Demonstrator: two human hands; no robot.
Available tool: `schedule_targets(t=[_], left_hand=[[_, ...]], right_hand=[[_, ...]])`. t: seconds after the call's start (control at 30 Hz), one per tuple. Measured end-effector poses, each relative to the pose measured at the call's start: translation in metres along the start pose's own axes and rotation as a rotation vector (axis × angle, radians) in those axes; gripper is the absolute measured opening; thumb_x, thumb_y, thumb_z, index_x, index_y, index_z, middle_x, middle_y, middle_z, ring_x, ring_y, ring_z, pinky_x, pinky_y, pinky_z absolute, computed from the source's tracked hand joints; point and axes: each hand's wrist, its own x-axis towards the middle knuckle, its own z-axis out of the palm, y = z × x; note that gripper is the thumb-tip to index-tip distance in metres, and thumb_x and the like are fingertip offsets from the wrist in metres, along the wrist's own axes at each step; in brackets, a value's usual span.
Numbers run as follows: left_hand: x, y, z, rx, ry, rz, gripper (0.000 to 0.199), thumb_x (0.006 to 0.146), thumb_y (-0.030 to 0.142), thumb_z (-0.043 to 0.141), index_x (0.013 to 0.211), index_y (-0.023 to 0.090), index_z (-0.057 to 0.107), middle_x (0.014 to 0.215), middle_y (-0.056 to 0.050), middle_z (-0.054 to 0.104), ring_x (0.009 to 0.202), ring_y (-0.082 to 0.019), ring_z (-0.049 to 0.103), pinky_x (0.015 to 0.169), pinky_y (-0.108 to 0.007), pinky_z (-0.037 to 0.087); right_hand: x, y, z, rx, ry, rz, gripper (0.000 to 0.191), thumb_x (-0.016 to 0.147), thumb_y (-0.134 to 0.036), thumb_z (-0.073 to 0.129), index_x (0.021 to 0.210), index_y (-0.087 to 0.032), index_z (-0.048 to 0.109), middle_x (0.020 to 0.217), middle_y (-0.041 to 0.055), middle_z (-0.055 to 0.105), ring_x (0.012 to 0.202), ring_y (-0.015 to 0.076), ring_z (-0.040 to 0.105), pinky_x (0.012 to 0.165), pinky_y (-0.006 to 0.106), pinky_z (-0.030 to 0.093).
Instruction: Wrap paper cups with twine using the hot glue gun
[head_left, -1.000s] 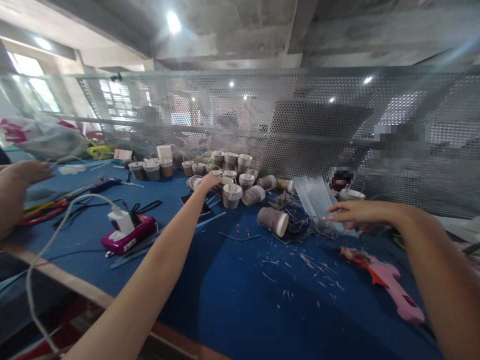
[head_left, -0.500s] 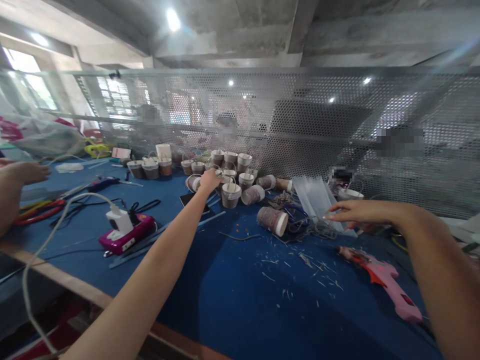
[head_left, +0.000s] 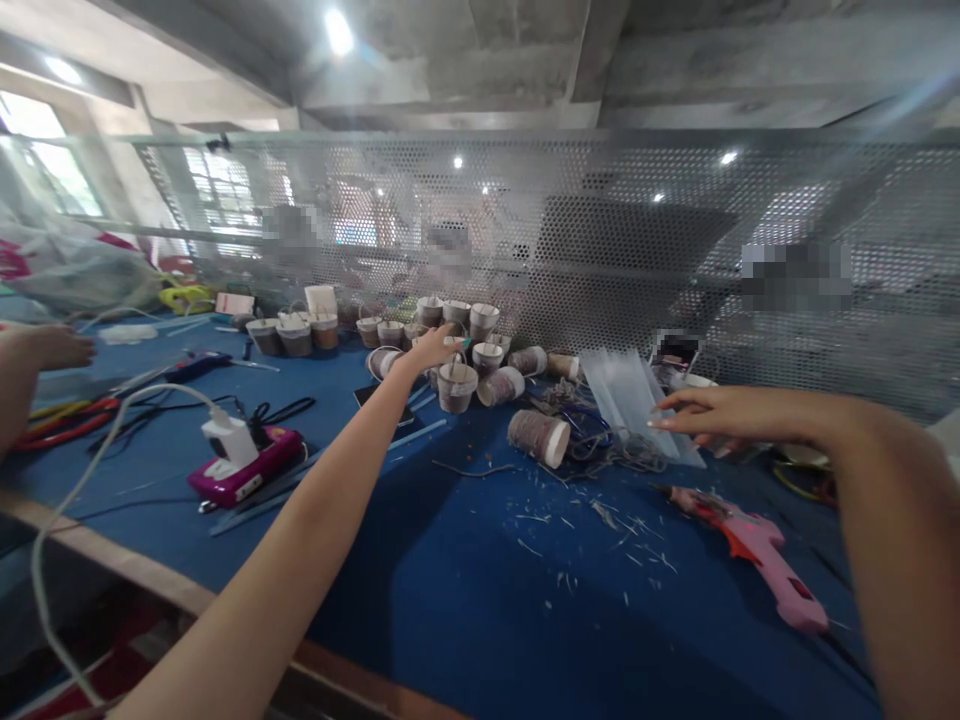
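Observation:
My left hand [head_left: 436,348] reaches over the group of small cups with handles on the far side of the table, its fingers stretched out. A small green spot shows at its fingertips, too small to name. Just below it stands a pale-rimmed handled cup [head_left: 457,388]. Off to the right, my right hand [head_left: 701,412] hovers open with fingers loosely spread, above clear plastic sheets [head_left: 626,395] and a tangle of grey cord [head_left: 637,455]. A pink glue gun [head_left: 765,560] lies below that hand. One cord-wrapped cup [head_left: 538,438] rests on its side between my hands.
A magenta power strip [head_left: 251,470] with a white plug and cable lies left of my left forearm. Beyond it are a dark phone [head_left: 381,408] and more cups [head_left: 294,335]. Another person's hand [head_left: 60,348] is at far left. A perforated metal screen [head_left: 600,240] borders the back.
My left hand has lifted slightly and moved right over the cups, its fingers now extended. My right hand stays nearly in place over the plastic sheets. The view has shifted a little.

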Motion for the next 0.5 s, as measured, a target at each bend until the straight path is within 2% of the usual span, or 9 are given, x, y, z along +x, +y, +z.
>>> schedule_targets(t=[0.1,0.23,0.33,0.43,0.5], left_hand=[[-0.004,-0.005,0.007,-0.008,-0.005,0.042,0.066,0.079,0.031,0.06,0.139,0.019,0.037,0.135,-0.013,0.053,0.126,-0.026,0.049,0.1,-0.032,0.039],[-0.006,-0.011,0.01,-0.017,0.013,0.048,0.065,0.079,0.036,0.062,0.136,0.017,0.039,0.12,-0.013,0.059,0.116,-0.026,0.055,0.094,-0.033,0.044],[-0.004,-0.011,0.009,-0.014,0.024,0.03,0.063,0.078,0.035,0.062,0.136,0.02,0.04,0.122,-0.012,0.058,0.116,-0.026,0.054,0.095,-0.033,0.044],[0.001,-0.007,0.002,-0.005,0.079,-0.036,0.055,0.083,0.039,0.056,0.132,0.016,0.045,0.125,-0.015,0.055,0.121,-0.027,0.051,0.098,-0.033,0.041],[0.008,-0.001,-0.005,0.004,0.144,-0.1,0.052,0.088,0.042,0.046,0.13,0.012,0.044,0.127,-0.019,0.053,0.123,-0.029,0.049,0.1,-0.035,0.039]], right_hand=[[-0.002,-0.002,0.0,0.001,0.01,-0.014,0.071,0.075,-0.065,0.055,0.132,-0.023,0.05,0.136,0.014,0.054,0.105,0.0282,0.062,0.084,0.036,0.052],[-0.002,-0.003,0.001,0.01,0.002,0.009,0.07,0.075,-0.063,0.057,0.13,-0.021,0.05,0.134,0.0152,0.055,0.105,0.0277,0.063,0.082,0.034,0.053],[-0.002,-0.001,0.0,0.011,-0.006,0.028,0.074,0.074,-0.066,0.057,0.133,-0.021,0.048,0.137,0.015,0.053,0.104,0.0273,0.063,0.08,0.033,0.054],[-0.005,0.0,-0.002,0.002,-0.003,0.014,0.075,0.074,-0.068,0.055,0.133,-0.021,0.049,0.137,0.0144,0.053,0.106,0.027,0.063,0.079,0.031,0.055],[-0.01,-0.002,-0.003,-0.069,0.066,-0.014,0.072,0.077,-0.067,0.052,0.132,-0.021,0.051,0.133,0.0142,0.057,0.104,0.0267,0.064,0.077,0.03,0.056]])
